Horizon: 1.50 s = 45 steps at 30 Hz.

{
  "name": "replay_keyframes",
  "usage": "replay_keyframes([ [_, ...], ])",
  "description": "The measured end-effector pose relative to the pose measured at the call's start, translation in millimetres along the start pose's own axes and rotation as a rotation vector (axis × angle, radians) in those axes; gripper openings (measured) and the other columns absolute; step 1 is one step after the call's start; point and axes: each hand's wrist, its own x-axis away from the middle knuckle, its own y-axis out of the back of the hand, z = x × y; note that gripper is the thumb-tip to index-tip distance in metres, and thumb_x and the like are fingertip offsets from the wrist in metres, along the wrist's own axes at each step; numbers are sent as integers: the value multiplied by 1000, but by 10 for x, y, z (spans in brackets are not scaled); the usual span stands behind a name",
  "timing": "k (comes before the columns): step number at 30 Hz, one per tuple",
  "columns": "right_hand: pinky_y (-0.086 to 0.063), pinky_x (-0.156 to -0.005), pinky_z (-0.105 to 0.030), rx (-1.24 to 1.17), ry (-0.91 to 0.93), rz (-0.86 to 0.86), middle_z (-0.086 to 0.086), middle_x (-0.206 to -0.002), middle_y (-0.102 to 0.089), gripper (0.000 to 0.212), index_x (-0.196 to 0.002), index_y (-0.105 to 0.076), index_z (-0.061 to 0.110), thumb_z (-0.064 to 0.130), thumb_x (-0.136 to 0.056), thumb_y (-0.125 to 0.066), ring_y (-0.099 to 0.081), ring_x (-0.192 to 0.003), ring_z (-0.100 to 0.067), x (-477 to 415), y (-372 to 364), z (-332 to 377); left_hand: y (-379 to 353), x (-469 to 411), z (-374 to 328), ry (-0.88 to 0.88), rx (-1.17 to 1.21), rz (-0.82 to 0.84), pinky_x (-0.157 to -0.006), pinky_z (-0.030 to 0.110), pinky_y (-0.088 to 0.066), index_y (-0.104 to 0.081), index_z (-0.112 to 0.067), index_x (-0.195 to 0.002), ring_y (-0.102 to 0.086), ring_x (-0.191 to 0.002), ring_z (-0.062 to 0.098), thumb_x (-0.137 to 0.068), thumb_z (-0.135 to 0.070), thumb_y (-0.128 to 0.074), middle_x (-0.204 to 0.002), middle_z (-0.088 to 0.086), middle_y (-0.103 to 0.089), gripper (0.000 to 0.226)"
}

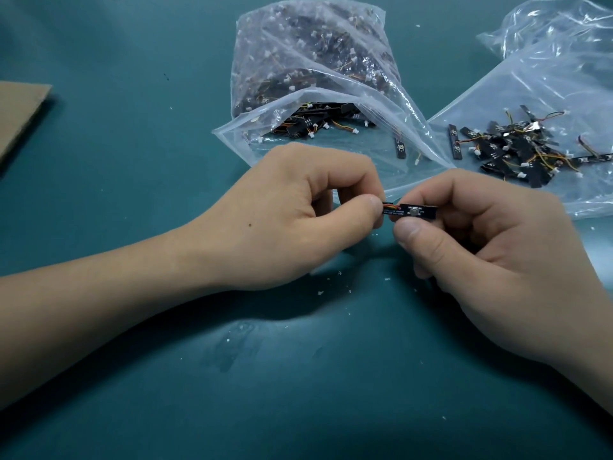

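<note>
A cardboard sheet lies at nine o'clock on the green mat. A clear bag stuffed with wired boards gapes at twelve, and a looser pile sits at two (neither blocks the hands). The left hand, fingers curled, pinches the coloured wires. The right hand pinches the black strip board at centre, its long axis nine-to-three, wired end toward nine.
</note>
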Motion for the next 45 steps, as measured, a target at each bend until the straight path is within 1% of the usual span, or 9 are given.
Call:
replay_keyframes([
  [3, -44, -47, -25, 33, 8, 19, 0, -63, -64, 18, -92, -66, 29, 46, -90, -63, -55, -48, -19, 4, 3, 15, 2, -2, 12, -30, 48, -43, -50, 17, -32, -71, -16, -85, -41, -49, 13, -96, -16, -59, -63, -8, -57, 16],
  [9, -41, -54, -14, 223, 79, 90, 13, -68, -65, 13, -98, -68, 38, 48, -92, -61, -59, -54, -10, 3, 3, 58, 25, -21, 62, -148, 166, -89, -60, 48, -42, -78, -21, -105, -55, -68, 37, -95, -22, -70, -85, -5, -68, 13],
  [17, -47, -63, -35, 272, 97, 143, 6, -70, -64, 5, -95, -65, 38, 42, -96, -62, -62, -64, -17, -19, 34, 12, -26, -34, 104, -159, 140, -53, -57, 37, -40, -80, -24, -98, -51, -64, 9, -86, -23, -82, -86, 1, -63, 13],
  [23, -39, -56, -9, 248, 84, 85, 12, -70, -67, 18, -84, -62, 36, 45, -98, -56, -60, -59, -4, -22, 14, 25, -7, -23, 53, -114, 57, -105, -52, 14, -35, -74, -28, -87, -45, -52, 6, -89, -25, -80, -67, -24, -62, 7],
  [26, -37, -52, -12, 88, 43, 32, 6, -62, -65, 25, -83, -65, 25, 40, -100, -55, -54, -50, -8, -8, 8, 9, -29, -14, 33, -45, 25, -125, -48, 9, -31, -67, -26, -82, -43, -45, 2, -90, -24, -77, -58, -29, -55, 13],
  [35, -37, -46, -14, -6, -13, -164, 1, -57, -62, 24, -82, -67, 26, 42, -97, -57, -51, -43, -11, -30, -30, -20, -10, -16, -4, 48, 63, 30, -51, 16, -36, -63, -22, -74, -45, -50, 5, -85, -24, -71, -59, -16, -56, 14],
  [38, -40, -49, -15, -25, -7, -131, 3, -62, -65, 15, -97, -67, 33, 43, -98, -57, -54, -45, -12, -27, -27, -32, 7, -18, -6, 45, 61, 53, -52, 16, -35, -62, -20, -74, -43, -50, 5, -85, -24, -70, -58, -16, -54, 14],
  [41, -43, -47, -29, -154, -6, -47, -4, -77, -68, 32, -125, -63, 36, 43, -93, -64, -49, -45, -16, -20, 2, -44, 18, -20, -12, 43, 78, 62, -51, 17, -34, -62, -19, -73, -42, -49, 6, -84, -23, -70, -56, -15, -53, 14],
  [45, -44, -43, -36, -84, 22, -31, 3, -84, -70, 25, -115, -69, 39, 40, -90, -69, -51, -47, -24, -21, 4, -56, 15, -24, -19, 46, 100, 81, -51, 19, -34, -62, -18, -71, -42, -50, 8, -82, -22, -70, -56, -13, -52, 15],
])
